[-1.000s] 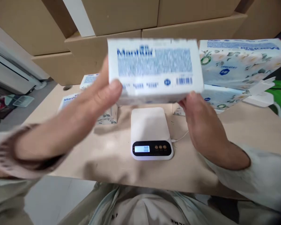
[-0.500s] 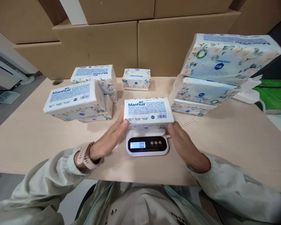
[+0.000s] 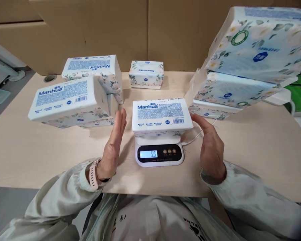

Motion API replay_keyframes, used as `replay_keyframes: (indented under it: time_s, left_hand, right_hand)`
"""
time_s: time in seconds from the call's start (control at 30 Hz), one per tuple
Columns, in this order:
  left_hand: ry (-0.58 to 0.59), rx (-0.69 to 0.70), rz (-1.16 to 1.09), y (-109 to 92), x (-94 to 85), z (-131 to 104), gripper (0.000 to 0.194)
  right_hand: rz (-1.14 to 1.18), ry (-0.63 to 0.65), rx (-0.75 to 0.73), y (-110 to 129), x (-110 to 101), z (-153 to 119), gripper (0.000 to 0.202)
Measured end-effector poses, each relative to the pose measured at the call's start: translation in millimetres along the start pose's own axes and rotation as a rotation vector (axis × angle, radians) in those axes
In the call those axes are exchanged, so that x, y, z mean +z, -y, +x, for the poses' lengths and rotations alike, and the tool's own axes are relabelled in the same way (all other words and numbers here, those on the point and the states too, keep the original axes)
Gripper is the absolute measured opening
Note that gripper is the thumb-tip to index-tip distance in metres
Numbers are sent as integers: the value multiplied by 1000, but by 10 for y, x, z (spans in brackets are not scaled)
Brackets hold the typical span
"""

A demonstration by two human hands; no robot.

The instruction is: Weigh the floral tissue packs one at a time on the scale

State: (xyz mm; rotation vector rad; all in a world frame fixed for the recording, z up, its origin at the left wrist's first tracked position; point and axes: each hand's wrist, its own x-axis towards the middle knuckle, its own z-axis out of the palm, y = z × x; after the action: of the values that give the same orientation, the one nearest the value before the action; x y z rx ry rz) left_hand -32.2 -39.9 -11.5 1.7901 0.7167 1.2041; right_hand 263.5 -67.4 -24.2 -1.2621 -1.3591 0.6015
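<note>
A Manhua tissue pack (image 3: 162, 115) rests on a white digital kitchen scale (image 3: 159, 164), label side up. The lit display (image 3: 148, 154) seems to read 5.5. My left hand (image 3: 112, 144) is off to the left of the pack, fingers stretched out and together, touching nothing. On the other side, my right hand (image 3: 210, 144) is held palm inward with its fingers extended, the fingertips close to the pack's right edge; whether they touch it I cannot tell. The pack hides the scale's weighing plate.
More tissue packs (image 3: 67, 100) are stacked at the left. A small pack (image 3: 145, 75) stands at the back, before cardboard boxes (image 3: 90, 33). A tall pile of packs (image 3: 243, 88) leans at the right. A white cable (image 3: 194, 139) runs from the scale.
Both hands have let go of the tissue pack and moved outward, the left one farther. The scale's display has gone from 0.0 to about 5.5. My view has tilted down and closer.
</note>
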Motion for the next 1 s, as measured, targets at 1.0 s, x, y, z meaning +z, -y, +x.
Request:
replay_keyframes:
  time_s: [1.0]
  left_hand:
    - [-35,-60,-51,-39,-2,-6,67]
  right_hand:
    - [-21,4,92,21,-12,-7,48]
